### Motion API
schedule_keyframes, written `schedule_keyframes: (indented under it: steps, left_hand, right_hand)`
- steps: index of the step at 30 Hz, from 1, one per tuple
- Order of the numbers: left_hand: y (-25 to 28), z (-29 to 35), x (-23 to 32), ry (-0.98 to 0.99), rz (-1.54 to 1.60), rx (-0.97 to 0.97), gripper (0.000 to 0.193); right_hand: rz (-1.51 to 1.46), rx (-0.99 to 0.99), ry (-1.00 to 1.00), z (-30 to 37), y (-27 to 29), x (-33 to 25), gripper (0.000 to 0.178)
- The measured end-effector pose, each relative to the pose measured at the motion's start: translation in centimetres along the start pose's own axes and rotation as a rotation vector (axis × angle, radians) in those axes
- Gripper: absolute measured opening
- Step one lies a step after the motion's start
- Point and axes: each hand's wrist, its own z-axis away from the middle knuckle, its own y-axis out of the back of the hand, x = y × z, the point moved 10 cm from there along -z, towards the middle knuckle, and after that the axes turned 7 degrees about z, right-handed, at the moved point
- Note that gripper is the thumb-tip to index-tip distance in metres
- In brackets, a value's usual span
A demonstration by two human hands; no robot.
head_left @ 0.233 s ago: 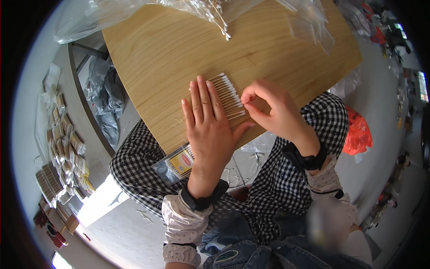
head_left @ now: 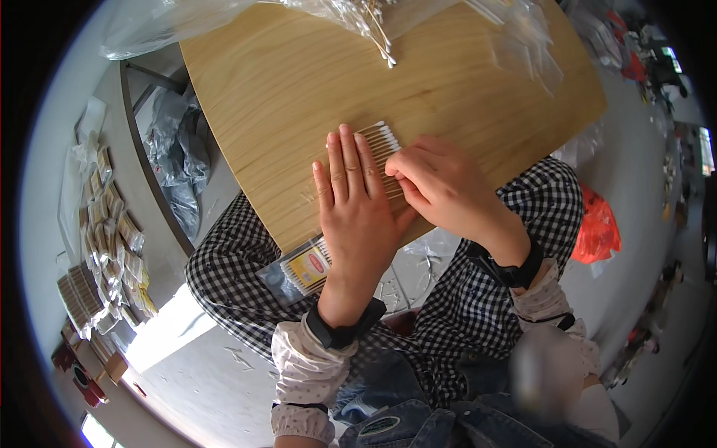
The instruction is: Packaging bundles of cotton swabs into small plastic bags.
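Observation:
A row of cotton swabs [head_left: 382, 142] with white tips lies side by side on the wooden table [head_left: 299, 82]. My left hand [head_left: 353, 205] rests flat over the left part of this row, fingers stretched out. Over the row's right ends is my right hand [head_left: 446, 187], thumb and fingers drawn together in a pinch; what sits between the fingertips, if anything, is too small to make out. Beside my left wrist, at the table's near edge, lies a clear packet of cotton swabs [head_left: 306, 266] with a yellow and red label.
A clear plastic bag [head_left: 328, 9] holding loose swabs lies at the table's far edge. Thin clear bags [head_left: 523, 52] are at the far right. Many filled packets [head_left: 112, 224] are heaped on the floor at left, near a grey plastic bag [head_left: 178, 149]. A red bag [head_left: 596, 228] is at right.
My right hand has moved left over the swabs' right ends, covering more of them. My left hand stays flat on the row. The view has shifted slightly.

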Motion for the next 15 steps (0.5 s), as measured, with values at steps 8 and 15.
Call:
schedule_keyframes:
  steps: [8, 15]
  left_hand:
    - [0.1, 0.1, -0.2, 0.009, 0.043, 0.049, 0.091]
    - [0.0, -0.1, 0.1, -0.011, 0.016, 0.040, 0.096]
  right_hand:
    - [0.067, -0.099, 0.023, -0.2, -0.9, -0.9, 0.023]
    - [0.223, -0.129, 0.041, -0.3, -0.9, -0.9, 0.015]
